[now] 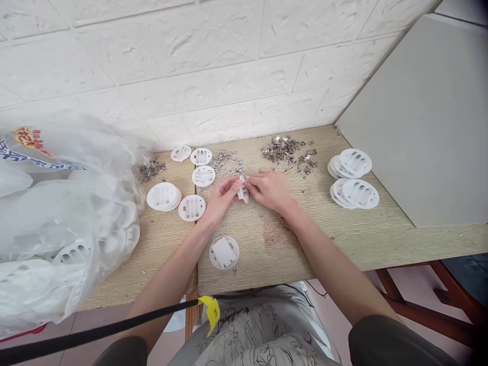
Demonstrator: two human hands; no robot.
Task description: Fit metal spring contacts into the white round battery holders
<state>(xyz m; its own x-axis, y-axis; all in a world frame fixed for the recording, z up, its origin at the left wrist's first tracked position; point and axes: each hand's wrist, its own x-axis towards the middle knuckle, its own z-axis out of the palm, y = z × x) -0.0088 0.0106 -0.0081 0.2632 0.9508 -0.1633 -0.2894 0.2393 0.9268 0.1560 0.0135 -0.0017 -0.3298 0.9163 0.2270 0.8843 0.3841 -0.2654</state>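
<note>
My left hand grips a round white plastic battery holder, turned on edge above the middle of the table. Against its upper right edge, the fingers of my right hand are pinched together. Whatever small piece they hold is too hidden to make out. A single battery holder lies face down nearer to me. Left of my hands lie several more, among them one holder beside my left wrist and a small stack. Behind my hands is a scatter of small metal pieces.
A larger heap of metal contacts sits by the wall. Stacked battery holders stand at the right, near a grey panel. A big clear plastic bag of white parts fills the left side. A black strap crosses the lower left.
</note>
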